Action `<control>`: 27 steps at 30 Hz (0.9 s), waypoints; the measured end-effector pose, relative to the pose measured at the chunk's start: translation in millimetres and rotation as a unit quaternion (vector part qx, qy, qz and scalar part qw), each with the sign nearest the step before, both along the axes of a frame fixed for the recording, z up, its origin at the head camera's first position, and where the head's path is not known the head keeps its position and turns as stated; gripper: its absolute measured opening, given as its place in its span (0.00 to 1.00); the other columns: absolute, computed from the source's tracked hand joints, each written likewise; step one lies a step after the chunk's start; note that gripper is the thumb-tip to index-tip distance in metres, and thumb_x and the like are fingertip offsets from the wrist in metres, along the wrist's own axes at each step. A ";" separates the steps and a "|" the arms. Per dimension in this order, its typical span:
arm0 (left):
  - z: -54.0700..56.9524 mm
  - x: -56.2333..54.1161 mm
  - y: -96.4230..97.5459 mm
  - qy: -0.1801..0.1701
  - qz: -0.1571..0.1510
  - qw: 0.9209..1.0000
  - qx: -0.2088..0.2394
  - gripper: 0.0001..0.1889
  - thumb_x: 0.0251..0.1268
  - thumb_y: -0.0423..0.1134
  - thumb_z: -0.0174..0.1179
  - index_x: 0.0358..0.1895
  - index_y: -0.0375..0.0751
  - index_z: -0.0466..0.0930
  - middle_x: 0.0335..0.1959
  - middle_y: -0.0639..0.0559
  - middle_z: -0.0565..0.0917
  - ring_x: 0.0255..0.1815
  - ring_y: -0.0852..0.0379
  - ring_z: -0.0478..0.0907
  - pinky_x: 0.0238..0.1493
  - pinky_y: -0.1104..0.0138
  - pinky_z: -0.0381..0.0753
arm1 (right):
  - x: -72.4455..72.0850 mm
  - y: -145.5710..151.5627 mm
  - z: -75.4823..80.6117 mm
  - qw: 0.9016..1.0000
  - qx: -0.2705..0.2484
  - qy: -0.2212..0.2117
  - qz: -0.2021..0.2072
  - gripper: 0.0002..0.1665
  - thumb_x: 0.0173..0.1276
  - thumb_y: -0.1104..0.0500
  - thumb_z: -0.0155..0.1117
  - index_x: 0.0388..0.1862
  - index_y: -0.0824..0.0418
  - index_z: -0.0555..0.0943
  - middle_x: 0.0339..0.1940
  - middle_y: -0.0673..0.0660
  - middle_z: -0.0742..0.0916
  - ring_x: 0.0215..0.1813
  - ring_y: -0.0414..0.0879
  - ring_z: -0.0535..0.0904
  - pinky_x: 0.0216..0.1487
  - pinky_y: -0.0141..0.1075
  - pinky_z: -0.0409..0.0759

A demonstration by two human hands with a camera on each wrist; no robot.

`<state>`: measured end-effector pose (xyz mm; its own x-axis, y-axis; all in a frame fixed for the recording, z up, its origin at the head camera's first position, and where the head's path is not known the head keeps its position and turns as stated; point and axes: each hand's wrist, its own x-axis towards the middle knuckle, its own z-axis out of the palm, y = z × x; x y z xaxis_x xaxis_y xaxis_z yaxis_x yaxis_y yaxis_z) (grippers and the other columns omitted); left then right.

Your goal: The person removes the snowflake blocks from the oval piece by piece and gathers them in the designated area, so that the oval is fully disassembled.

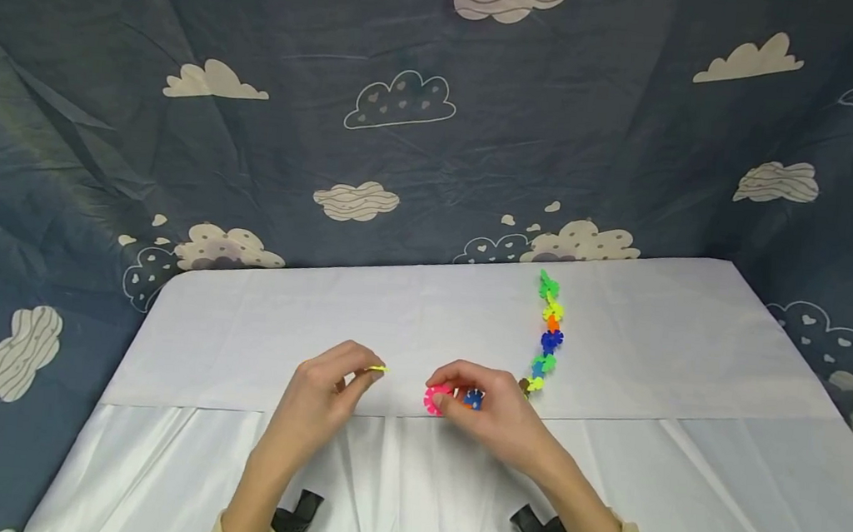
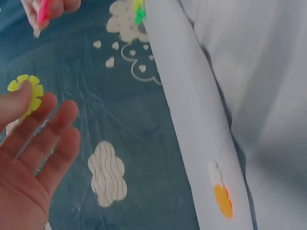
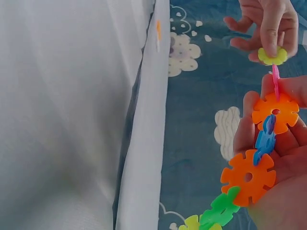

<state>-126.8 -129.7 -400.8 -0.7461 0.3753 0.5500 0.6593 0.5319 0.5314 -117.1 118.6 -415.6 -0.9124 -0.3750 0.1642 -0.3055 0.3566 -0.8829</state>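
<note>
My left hand pinches a yellow flower-shaped disc with notched edges between thumb and forefinger, its other fingers spread. In the head view that disc is edge-on. My right hand pinches a pink notched disc, which ends a chain of interlocked discs. Beyond the pink one, an orange disc, a blue disc and another orange disc lie along my right palm. The rest of the chain, in several colours, trails back over the table. A gap separates the yellow and pink discs in the head view.
White cloth covers the table. A dark blue curtain with cloud prints hangs behind and at both sides. Black curved pieces sit by both wrists. A small orange patch shows along the white cloth in the left wrist view.
</note>
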 end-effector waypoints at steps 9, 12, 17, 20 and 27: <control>-1.7 -8.5 -16.7 -0.096 0.086 0.992 0.009 0.05 0.65 0.32 0.65 0.40 0.46 0.84 0.34 0.62 0.82 0.33 0.64 0.78 0.28 0.69 0.77 | 0.4 -1.0 -1.3 1.000 0.009 -0.001 0.010 0.09 0.67 0.61 0.67 0.44 0.50 0.84 0.37 0.44 0.86 0.38 0.42 0.78 0.38 0.35 0.78; -6.2 -13.0 -23.9 -0.123 0.113 0.986 0.014 0.05 0.67 0.31 0.62 0.42 0.43 0.83 0.36 0.57 0.82 0.33 0.60 0.79 0.28 0.68 0.77 | 0.4 -1.8 -0.1 1.000 0.013 -0.005 0.012 0.10 0.66 0.62 0.67 0.45 0.50 0.84 0.38 0.43 0.86 0.38 0.42 0.79 0.38 0.35 0.79; -14.7 -19.4 -33.2 -0.159 0.169 0.973 -0.010 0.05 0.68 0.30 0.60 0.43 0.37 0.84 0.38 0.53 0.81 0.34 0.58 0.74 0.30 0.65 0.71 | 0.6 -2.4 0.8 1.000 0.021 -0.009 0.016 0.13 0.65 0.65 0.66 0.45 0.49 0.84 0.38 0.42 0.85 0.38 0.42 0.79 0.38 0.34 0.79; -19.5 -22.5 -37.1 -0.187 0.196 0.962 -0.025 0.06 0.67 0.30 0.61 0.43 0.35 0.84 0.35 0.52 0.81 0.31 0.56 0.73 0.29 0.65 0.71 | 0.9 -2.1 0.5 1.000 0.022 -0.010 0.020 0.14 0.65 0.65 0.66 0.45 0.48 0.83 0.37 0.43 0.85 0.38 0.42 0.79 0.37 0.34 0.79; -32.1 -28.4 -51.9 -0.230 0.258 0.938 -0.026 0.08 0.61 0.32 0.65 0.43 0.38 0.85 0.31 0.50 0.83 0.28 0.54 0.76 0.30 0.62 0.71 | 1.4 -1.4 -0.8 0.999 0.026 -0.009 0.026 0.14 0.65 0.64 0.65 0.45 0.47 0.83 0.37 0.43 0.85 0.38 0.41 0.79 0.37 0.34 0.78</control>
<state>-155.2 -181.6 -432.9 -0.9898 -0.0835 0.1153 0.0137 0.7507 0.6605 -115.7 117.2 -416.5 -0.8937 -0.4305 0.1268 -0.3094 0.3865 -0.8688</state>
